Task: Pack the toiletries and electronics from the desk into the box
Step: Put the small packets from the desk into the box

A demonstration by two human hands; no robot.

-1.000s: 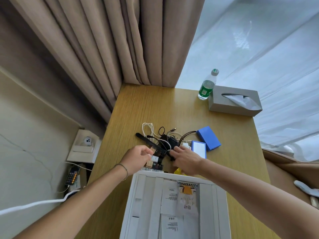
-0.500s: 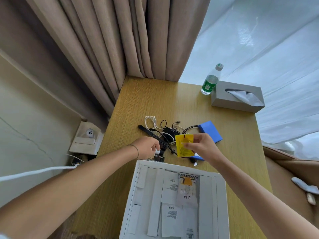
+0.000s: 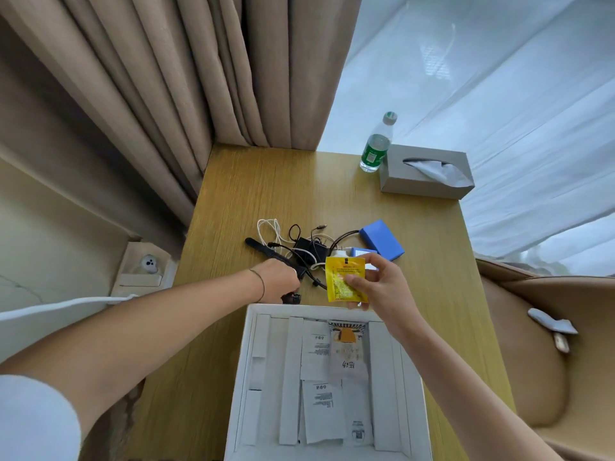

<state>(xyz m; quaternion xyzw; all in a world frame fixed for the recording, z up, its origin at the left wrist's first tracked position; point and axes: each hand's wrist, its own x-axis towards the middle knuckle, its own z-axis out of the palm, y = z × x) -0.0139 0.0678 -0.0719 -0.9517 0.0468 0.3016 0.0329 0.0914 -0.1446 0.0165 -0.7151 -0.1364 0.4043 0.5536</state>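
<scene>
- The right hand (image 3: 376,287) pinches a yellow sachet (image 3: 344,281) between thumb and fingers, holding it upright in the air just past the far rim of the white box (image 3: 248,361).
- The left hand (image 3: 279,284) is curled around a small dark item (image 3: 292,297) at the desk surface, just beyond the box's far left corner; what the item is cannot be made out.
- A black comb (image 3: 266,252) lies slanted on the wooden desk (image 3: 266,194), its near end meeting the left hand.
- Behind the hands sits a tangle of white and black cables (image 3: 286,234) with a black charger (image 3: 311,246) in the middle.
- Two blue boxes lie to the right of the tangle: a larger one (image 3: 382,239) and a smaller one (image 3: 364,252) partly hidden by the sachet.
- The white box stands open at the near edge of the desk, holding white packets, paper leaflets and a clear pouch with an orange patch (image 3: 347,347).
- A water bottle (image 3: 376,144) and a grey tissue box (image 3: 426,171) stand touching at the desk's far right corner, well apart from the hands.
</scene>
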